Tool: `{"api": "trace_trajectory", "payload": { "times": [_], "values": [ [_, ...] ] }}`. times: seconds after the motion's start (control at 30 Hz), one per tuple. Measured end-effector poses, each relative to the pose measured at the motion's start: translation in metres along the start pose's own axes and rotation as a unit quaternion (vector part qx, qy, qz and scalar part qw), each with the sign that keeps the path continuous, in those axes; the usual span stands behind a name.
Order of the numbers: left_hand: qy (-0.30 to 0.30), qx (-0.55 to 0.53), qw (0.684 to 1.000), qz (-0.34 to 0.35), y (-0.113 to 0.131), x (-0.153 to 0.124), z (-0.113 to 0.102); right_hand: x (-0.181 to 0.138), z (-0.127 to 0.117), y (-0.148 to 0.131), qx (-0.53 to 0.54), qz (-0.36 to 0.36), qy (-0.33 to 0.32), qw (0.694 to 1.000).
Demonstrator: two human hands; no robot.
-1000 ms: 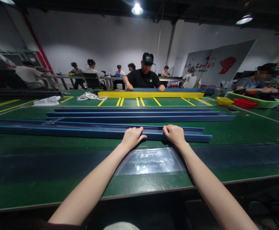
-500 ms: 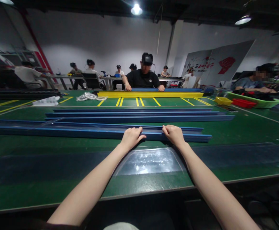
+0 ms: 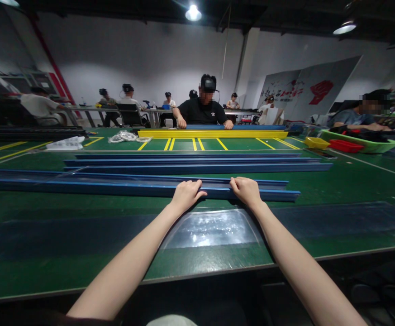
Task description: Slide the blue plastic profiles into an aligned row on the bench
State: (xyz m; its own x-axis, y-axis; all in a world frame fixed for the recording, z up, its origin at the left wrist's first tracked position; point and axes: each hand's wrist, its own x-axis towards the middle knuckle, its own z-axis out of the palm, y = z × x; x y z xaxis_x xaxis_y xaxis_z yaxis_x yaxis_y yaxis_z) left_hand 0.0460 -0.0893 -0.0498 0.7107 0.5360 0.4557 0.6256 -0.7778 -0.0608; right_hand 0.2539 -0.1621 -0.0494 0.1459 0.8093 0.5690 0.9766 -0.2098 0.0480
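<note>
A long blue channel rail (image 3: 116, 188) lies across the green table (image 3: 48, 208) in front of me. My left hand (image 3: 185, 194) grips its near edge, fingers curled over the top and thumb out to the right. My right hand (image 3: 246, 190) grips the same rail a little further right, fingers curled over its rim. A clear plastic sheet (image 3: 214, 228) lies flat on the table between my forearms, just below the rail.
Two more blue rails (image 3: 197, 165) lie parallel behind mine. A person in black (image 3: 202, 111) across the table holds a yellow rail (image 3: 214, 134). Yellow (image 3: 316, 143), red and green bins stand at right, white coils (image 3: 127, 136) at back left. Other people sit at further tables.
</note>
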Motion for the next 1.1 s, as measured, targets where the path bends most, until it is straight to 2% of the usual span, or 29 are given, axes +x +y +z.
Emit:
{"api": "trace_trajectory", "payload": {
  "times": [1.1],
  "values": [
    [-0.001,-0.033,0.999,-0.001,-0.0016,0.0,0.0042,0.0016,-0.0032,-0.0058,-0.017,0.099,-0.019,0.995]
  ]
}}
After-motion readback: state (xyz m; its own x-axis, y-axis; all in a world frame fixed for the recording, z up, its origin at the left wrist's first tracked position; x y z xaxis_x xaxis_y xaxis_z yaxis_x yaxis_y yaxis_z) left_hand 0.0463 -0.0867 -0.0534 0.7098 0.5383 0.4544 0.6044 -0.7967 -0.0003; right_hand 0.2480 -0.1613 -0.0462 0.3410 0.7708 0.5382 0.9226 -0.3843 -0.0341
